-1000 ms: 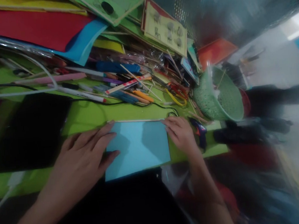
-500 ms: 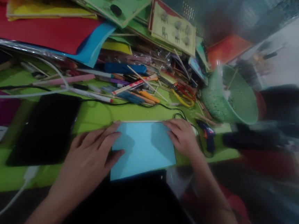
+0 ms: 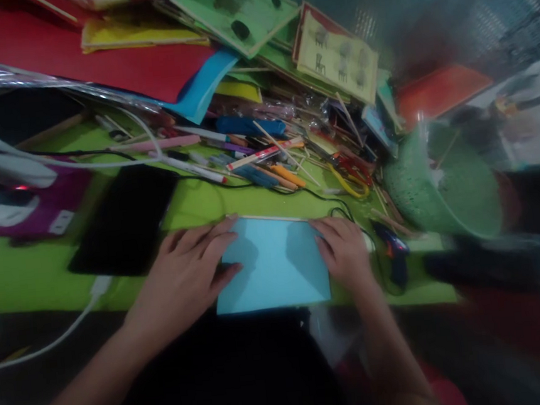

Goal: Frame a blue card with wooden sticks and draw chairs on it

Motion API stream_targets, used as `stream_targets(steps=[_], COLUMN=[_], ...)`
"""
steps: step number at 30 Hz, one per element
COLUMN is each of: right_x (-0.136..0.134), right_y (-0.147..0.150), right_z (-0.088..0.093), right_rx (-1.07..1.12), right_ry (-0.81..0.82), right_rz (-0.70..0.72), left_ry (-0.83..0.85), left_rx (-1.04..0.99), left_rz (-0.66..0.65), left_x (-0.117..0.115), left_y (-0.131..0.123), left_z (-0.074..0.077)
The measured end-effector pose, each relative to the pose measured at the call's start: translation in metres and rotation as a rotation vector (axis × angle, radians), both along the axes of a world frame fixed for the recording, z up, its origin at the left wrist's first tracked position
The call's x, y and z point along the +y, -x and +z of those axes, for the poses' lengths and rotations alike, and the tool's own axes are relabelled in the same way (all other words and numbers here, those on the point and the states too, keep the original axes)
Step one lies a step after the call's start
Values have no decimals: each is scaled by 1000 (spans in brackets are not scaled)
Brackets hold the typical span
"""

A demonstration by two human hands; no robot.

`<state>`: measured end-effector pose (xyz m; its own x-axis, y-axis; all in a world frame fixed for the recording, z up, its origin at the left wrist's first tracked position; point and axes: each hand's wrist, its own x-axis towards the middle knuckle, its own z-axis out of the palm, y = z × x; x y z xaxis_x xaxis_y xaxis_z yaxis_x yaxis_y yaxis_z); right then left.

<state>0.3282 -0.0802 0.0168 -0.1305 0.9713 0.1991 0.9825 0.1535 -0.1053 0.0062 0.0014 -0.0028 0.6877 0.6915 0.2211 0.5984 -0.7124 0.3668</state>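
1. Low in the centre of the frame, the blue paper lies flat on the green table. Its near edge sits right at the table's front edge.
2. The left hand comes in from the lower left, palm down. Its fingers are stretched flat over the paper's left side, with nothing pinched.
3. The right hand rests on the paper's right edge, fingers flat and close together, pressing down and gripping nothing.
4. The relation that matters: the paper sits between the two hands, its long axis running left to right across the frame. Both hands touch it, and the left covers more of it.
5. A thin wooden stick lies along the paper's far edge, parallel to that axis, at the fingertips.
6. A glue gun sits just right of the right hand, untouched. A black tablet lies up and left of the left hand.
7. One container: a green basket at the right, tipped over. A stick seems to poke out of it, and the rest is too blurred to tell.
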Motion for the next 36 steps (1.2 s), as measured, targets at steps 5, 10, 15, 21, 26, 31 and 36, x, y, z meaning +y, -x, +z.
stream_targets(steps=[5,10,15,21,26,31,36], right_x=[1,9,20,24,24,24,24], right_y=[-2,11,32,39,37,37,38], right_z=[-3,8,16,10,7,4,5], right_rx=[-14,13,2,-25,-8,11,15], right_ry=[-100,-97,-42,-18,27,66,61], right_rz=[36,91,136,129,130,130,153], left_ry=[28,-17,-52,-137,-178,-192,-196], left_rx=[-99,-146,-12,34,38,59,86], left_rz=[14,51,81,50,40,36,39], left_x=[0,1,6,13,14,14,13], left_y=[3,2,-3,-8,-10,-10,-9], left_z=[3,10,15,9,6,5,6])
